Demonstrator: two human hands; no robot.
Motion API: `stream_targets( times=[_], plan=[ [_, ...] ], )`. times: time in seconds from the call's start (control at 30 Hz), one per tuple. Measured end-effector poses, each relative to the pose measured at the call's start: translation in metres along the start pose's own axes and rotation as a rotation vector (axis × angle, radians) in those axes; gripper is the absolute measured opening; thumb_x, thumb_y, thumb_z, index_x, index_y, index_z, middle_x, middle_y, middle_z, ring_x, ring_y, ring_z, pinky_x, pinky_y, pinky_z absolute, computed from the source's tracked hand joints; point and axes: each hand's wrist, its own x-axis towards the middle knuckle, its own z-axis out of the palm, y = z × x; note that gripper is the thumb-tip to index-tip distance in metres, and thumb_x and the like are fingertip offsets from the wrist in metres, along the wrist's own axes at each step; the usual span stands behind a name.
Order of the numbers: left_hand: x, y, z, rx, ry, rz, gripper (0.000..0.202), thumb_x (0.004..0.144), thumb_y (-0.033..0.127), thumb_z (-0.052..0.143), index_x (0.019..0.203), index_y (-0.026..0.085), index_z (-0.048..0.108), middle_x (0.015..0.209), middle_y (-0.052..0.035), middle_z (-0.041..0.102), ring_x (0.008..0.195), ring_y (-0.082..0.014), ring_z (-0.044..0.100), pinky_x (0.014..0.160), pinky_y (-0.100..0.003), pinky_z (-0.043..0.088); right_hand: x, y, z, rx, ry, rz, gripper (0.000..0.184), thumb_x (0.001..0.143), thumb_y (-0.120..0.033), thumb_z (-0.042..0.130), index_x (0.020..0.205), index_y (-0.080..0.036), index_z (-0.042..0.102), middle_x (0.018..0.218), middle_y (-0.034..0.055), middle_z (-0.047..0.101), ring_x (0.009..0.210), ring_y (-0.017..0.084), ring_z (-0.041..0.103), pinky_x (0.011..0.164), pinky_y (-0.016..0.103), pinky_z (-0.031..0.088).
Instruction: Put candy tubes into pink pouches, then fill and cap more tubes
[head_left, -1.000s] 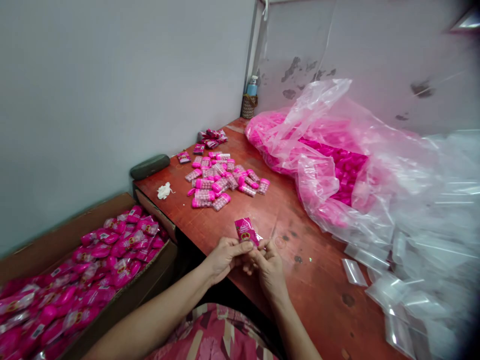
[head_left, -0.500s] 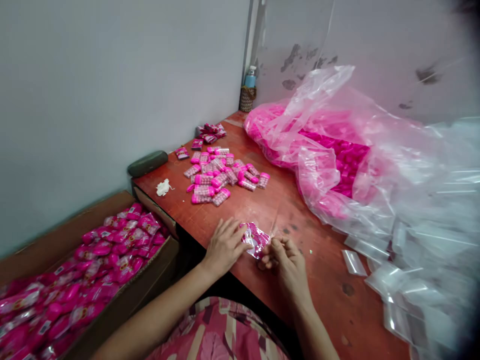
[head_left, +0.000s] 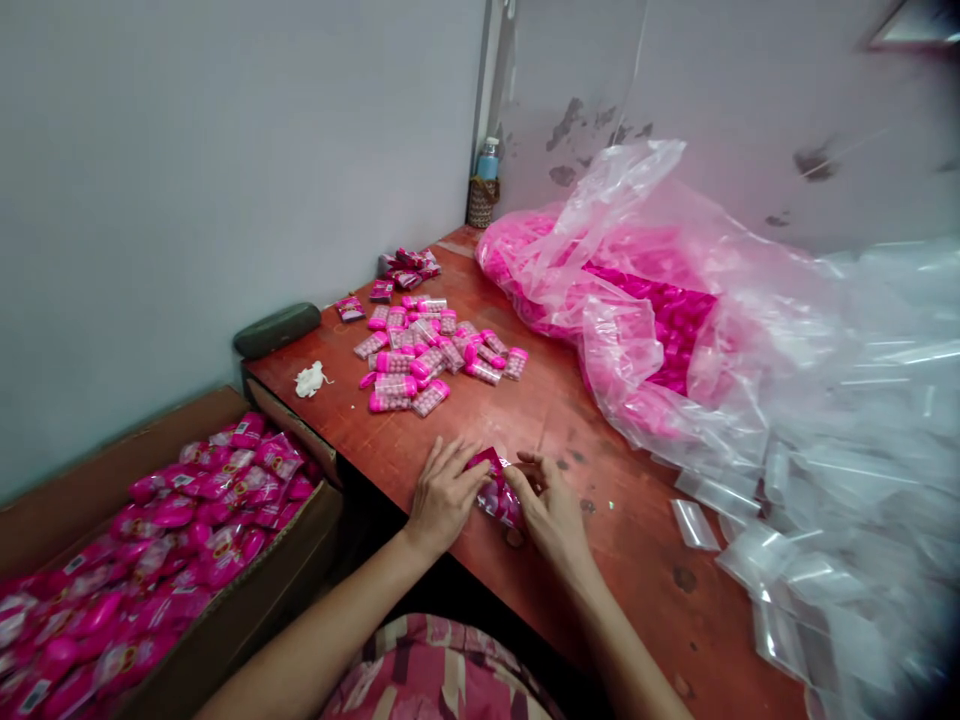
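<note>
A small shiny magenta-and-clear plastic packet (head_left: 496, 497) lies between my hands, just above the red-brown table (head_left: 622, 560) or on it; I cannot tell which. My left hand (head_left: 448, 498) grips the packet's left side, thumb below and the other fingers stretched along the top. At its right side, my right hand (head_left: 551, 512) has thumb and fingers closed on the packet, covering that edge. Beyond my hands sits a loose heap of pink-capped clear containers filled with small balls (head_left: 424, 362).
An open carton (head_left: 300, 560) of wrapped pink packs (head_left: 202, 500) stands at left. Folded magenta packets (head_left: 411, 268) and a dark case (head_left: 277, 330) lie by the wall. A large plastic bag of pink pieces (head_left: 630, 330) and clear sleeves (head_left: 780, 570) fill the right.
My right hand has moved over the packet's right side, its fingers now further forward. The packet has turned and looks narrower between my hands. The view has shifted slightly right.
</note>
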Motion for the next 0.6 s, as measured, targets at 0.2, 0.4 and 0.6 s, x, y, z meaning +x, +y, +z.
stream_targets(
  times=[0.2, 0.4, 0.6],
  plan=[
    [0.001, 0.015, -0.013, -0.572, 0.150, -0.328, 0.037, 0.073, 0.023, 0.064, 0.109, 0.029, 0.061, 0.119, -0.0056, 0.057, 0.114, -0.0230, 0.048, 0.101, -0.037, 0.032, 0.011, -0.012, 0.009, 0.386, -0.095, 0.133, 0.037, 0.067, -0.034, 0.069, 0.096, -0.019, 0.051, 0.067, -0.0033, 0.060, 0.058, 0.012, 0.057, 0.054, 0.023, 0.043],
    [0.002, 0.007, -0.024, -0.943, -0.075, -0.645, 0.029, 0.078, 0.037, 0.057, 0.084, 0.012, 0.070, 0.070, -0.0033, 0.066, 0.063, -0.0160, 0.058, 0.059, -0.023, 0.043, 0.011, -0.027, 0.020, 0.313, -0.188, 0.146, 0.038, 0.065, -0.033, 0.070, 0.094, -0.018, 0.052, 0.058, -0.0045, 0.056, 0.050, 0.011, 0.052, 0.047, 0.021, 0.039],
    [-0.013, -0.010, -0.040, -0.840, -0.024, -0.712, 0.027, 0.073, 0.035, 0.062, 0.062, 0.012, 0.068, 0.050, 0.0023, 0.054, 0.050, -0.0106, 0.048, 0.050, -0.020, 0.035, 0.046, -0.040, 0.053, -0.111, -0.269, -0.069, 0.029, 0.075, -0.045, 0.057, 0.082, -0.017, 0.057, 0.069, 0.0024, 0.062, 0.059, 0.015, 0.057, 0.053, 0.024, 0.040]
  ],
)
